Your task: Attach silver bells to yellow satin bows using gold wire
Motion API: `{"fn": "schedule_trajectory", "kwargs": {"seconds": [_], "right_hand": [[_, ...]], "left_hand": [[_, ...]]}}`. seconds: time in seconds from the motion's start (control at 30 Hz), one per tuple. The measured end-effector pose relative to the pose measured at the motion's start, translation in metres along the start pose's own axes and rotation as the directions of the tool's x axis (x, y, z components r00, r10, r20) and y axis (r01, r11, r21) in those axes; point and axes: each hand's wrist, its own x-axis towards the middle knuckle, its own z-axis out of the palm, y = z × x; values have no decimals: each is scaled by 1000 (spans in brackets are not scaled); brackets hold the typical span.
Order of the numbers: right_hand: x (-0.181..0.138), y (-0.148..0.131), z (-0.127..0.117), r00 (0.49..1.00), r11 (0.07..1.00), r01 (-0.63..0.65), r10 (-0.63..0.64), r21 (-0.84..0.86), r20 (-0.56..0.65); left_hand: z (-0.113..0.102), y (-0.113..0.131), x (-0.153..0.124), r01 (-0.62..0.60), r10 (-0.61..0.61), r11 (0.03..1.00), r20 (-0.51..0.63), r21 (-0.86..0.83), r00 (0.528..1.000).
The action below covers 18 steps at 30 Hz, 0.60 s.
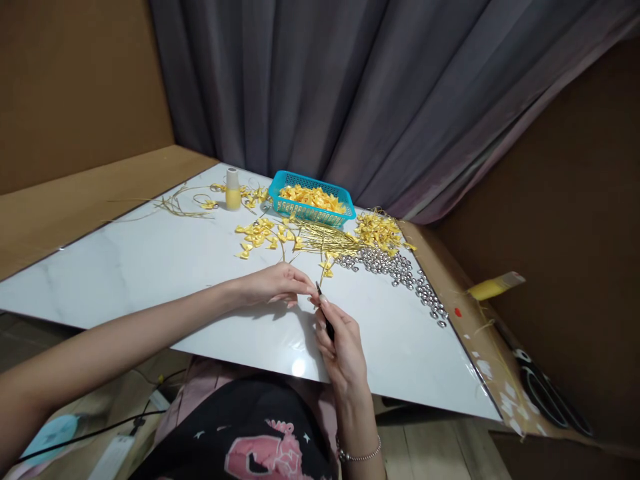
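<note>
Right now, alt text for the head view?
A person's left hand and right hand close together above a white tabletop, the right gripping a black tool. Beyond lie yellow bows, gold strands, silvery beads and a blue basket of yellow pieces.

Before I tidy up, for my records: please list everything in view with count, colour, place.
table: one, white, centre
basket: one, blue, table's far edge
bows: many, yellow, in and around basket
cords: many, gold, mostly before basket
spools: two, yellow and white, left of basket and far right
beads: many, silver, table's right side
scissors: one, black handles, far right
scraps: several, white, right of table
curtain: one, grey, behind
panels: two, brown, left and right
cables: some, black, lower left
tool: one, black, in right hand
bracelet: one, silvery, right wrist
clothing: black and pink, bottom centre
left hand: one, fingertips by tool's tip
right hand: one, around tool
</note>
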Motion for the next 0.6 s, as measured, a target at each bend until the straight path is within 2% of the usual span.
{"fn": "schedule_trajectory", "kwargs": {"seconds": [0.2, 0.27, 0.3, 0.37, 0.43, 0.5, 0.53, 0.6], "right_hand": [[-4, -8, -8, 999, 996, 37, -41, -82, -36], [-6, -16, -18, 986, 968, 86, -117, -237, -121], [-6, -21, -25, 966, 924, 112, -188, -366, -179], [-7, -28, -41, 891, 734, 130, -381, -667, -246], [-6, -32, -60, 808, 454, 54, -543, -890, -228], [-4, -31, -78, 749, 192, -120, -626, -974, -216], [-2, -29, -86, 733, 119, -186, -645, -975, -218], [1, -25, -97, 712, 0, -231, -681, -973, -169]], "left_hand": [[0, -1, 0, -8, 8, 1000, -9, -16, 1000], [0, 0, 0, -4, 4, 1000, -7, -25, 1000], [0, 0, 0, 0, 0, 1000, -5, -25, 1000], [-1, -1, 0, 14, -14, 1000, -12, -7, 1000], [-2, -2, 1, 25, -24, 1000, -42, 15, 999], [-5, -3, 3, 9, -8, 1000, -86, 13, 996], [-6, -3, 4, -13, 13, 1000, -115, -3, 993], [-8, -2, 6, -84, 76, 996, -190, -34, 979]]}}
